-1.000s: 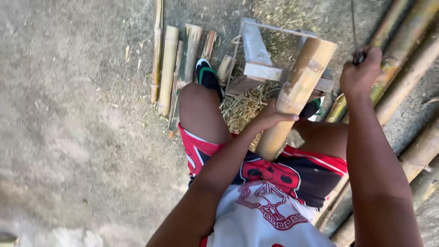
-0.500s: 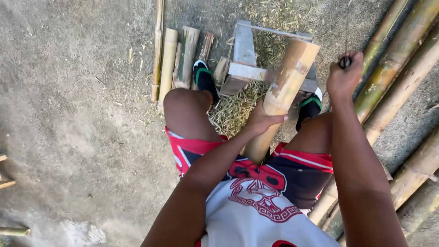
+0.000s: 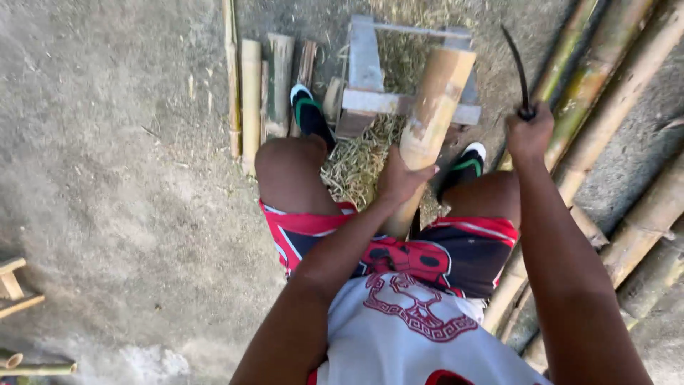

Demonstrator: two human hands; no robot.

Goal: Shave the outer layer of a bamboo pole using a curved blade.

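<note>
Bamboo section [image 3: 431, 117]: thick, pale tan, round, held tilted between the knees, upper cut end leaning against the wooden frame [image 3: 365, 68], lower end hidden behind the left hand and the shorts. Judged stiff and hard-walled, probably hollow, so moderately light for its bulk. Skin looks smooth and likely slick; liable to roll or twist under a side load. Best gripped low on the shaft, well below the cut end, with the whole palm wrapped round.

Left hand [image 3: 400, 177]: fingers clamped round the lower part of the bamboo section, thumb across the near face, steadying it.

Right hand [image 3: 529, 134]: raised to the right of the bamboo section and apart from it, fingers closed tight on the handle of a dark curved blade [image 3: 519, 68], tip pointing up and away. Blade thin and rigid in appearance; sharp edge assumed, so keep the steadying grip away from the upper end.

Surroundings:
- Straw-like shavings [image 3: 356, 160] heaped on the ground at the foot of the wooden frame, between the feet.
- Two dark shoes with green and white trim, one [image 3: 308, 114] left of the frame, one [image 3: 467, 162] right of it.
- Short split pieces [image 3: 251, 93] laid side by side to the left.
- Long bamboo poles [image 3: 613, 100] lying diagonally along the right side, on the concrete floor [image 3: 107, 178].
</note>
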